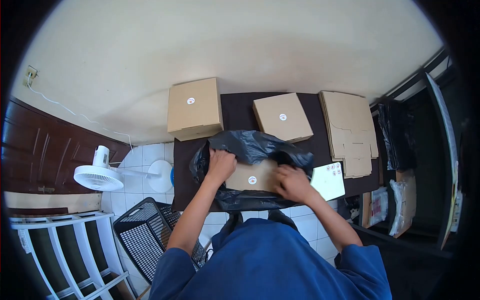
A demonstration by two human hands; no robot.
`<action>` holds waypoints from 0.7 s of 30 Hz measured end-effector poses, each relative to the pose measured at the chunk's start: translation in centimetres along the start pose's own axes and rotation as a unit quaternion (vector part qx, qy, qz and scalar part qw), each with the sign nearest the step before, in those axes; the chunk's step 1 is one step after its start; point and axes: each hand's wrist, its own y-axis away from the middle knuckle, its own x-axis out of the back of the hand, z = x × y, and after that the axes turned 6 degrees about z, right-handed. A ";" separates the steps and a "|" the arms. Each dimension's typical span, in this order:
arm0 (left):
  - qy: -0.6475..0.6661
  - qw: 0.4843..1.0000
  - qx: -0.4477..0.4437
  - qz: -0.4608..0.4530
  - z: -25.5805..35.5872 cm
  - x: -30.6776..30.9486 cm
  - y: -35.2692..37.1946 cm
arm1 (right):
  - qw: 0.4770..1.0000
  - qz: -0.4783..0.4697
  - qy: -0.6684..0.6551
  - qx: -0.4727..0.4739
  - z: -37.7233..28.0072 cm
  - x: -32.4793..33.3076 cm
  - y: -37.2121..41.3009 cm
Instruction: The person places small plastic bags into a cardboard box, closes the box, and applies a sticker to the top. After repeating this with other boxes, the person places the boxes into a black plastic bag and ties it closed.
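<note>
A black plastic bag (260, 145) lies spread open on the table, its crumpled film around a brown cardboard box (242, 178) with a small round sticker on top. My left hand (221, 165) is at the box's left end, fingers curled closed on the bag's film near its far edge. At the box's right end, my right hand (292, 182) has bent fingers over the box and bag. Motion blur hides whether those fingers grip anything.
On the dark table (237, 111) stand a large closed box (195, 112) and a smaller one (285, 122). Flat cardboard blanks (350, 125) and a pale sheet with stickers (325, 182) lie right. A white fan (102, 175) and black crate (145, 240) are left.
</note>
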 end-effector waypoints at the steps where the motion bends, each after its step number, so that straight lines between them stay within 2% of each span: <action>1: -0.030 0.999 0.001 0.011 -0.2 -0.7 -0.7 | 0.998 -0.021 -0.019 -0.052 -0.6 0.2 -1.4; 2: -0.060 0.998 0.003 0.021 -0.4 -1.4 -1.1 | 0.993 -0.042 -0.038 -0.104 -1.0 0.7 -3.0; 3: -0.035 0.999 0.031 0.017 -0.6 -1.8 -1.3 | 0.984 -0.065 -0.059 -0.156 -0.8 1.2 -4.0; 4: -0.009 0.998 0.060 0.013 -0.8 -2.1 -1.3 | 0.957 -0.061 -0.046 -0.279 1.3 -1.3 -4.6; 5: 0.017 0.996 0.087 0.012 -0.9 -2.2 -1.5 | 0.942 -0.096 -0.055 -0.316 3.1 -1.5 -4.7; 6: 0.031 0.997 0.077 -0.005 -0.5 -1.6 -1.3 | 0.925 -0.128 -0.064 -0.351 4.8 -1.0 -5.0; 7: 0.044 0.997 0.066 -0.024 0.5 -0.4 0.1 | 0.944 -0.119 -0.141 -0.272 4.7 2.1 -4.8; 8: 0.057 0.996 0.046 -0.040 1.6 1.2 -0.2 | 0.849 -0.084 -0.485 -0.191 5.4 6.0 -4.6; 10: 0.248 0.967 0.061 -0.018 4.6 5.4 -1.0 | 0.696 0.007 -0.687 -0.207 5.8 10.8 -4.9; 12: 0.400 0.912 0.082 0.035 6.4 5.7 -2.7 | 0.654 0.153 -0.703 -0.235 10.7 10.2 -6.4; 13: 0.456 0.882 0.093 0.075 6.9 4.8 -4.5 | 0.679 0.221 -0.644 -0.276 13.6 8.7 -7.5; 14: 0.509 0.847 0.103 0.115 7.4 3.7 -6.4 | 0.732 0.253 -0.544 -0.323 16.4 6.6 -8.5; 15: 0.482 0.857 0.126 0.130 7.5 2.6 -8.7 | 0.773 0.282 -0.437 -0.363 19.6 3.6 -9.3; 16: 0.454 0.867 0.149 0.146 7.3 1.0 -11.0 | 0.827 0.300 -0.332 -0.340 24.1 -1.3 -9.6; 17: 0.435 0.869 0.186 0.144 6.3 -1.7 -13.1 | 0.836 0.209 -0.320 -0.393 24.7 -1.5 -9.8; 18: 0.369 0.899 0.224 0.071 6.0 -2.3 -14.7 | 0.836 0.115 -0.305 -0.442 25.0 -1.7 -9.9; 20: 0.227 0.925 0.292 -0.080 5.8 -3.3 -17.2 | 0.803 0.078 -0.365 -0.464 23.8 -1.7 -10.0; 21: 0.261 0.915 0.295 -0.090 5.4 -5.0 -17.7 | 0.785 0.059 -0.394 -0.475 23.2 -1.6 -9.9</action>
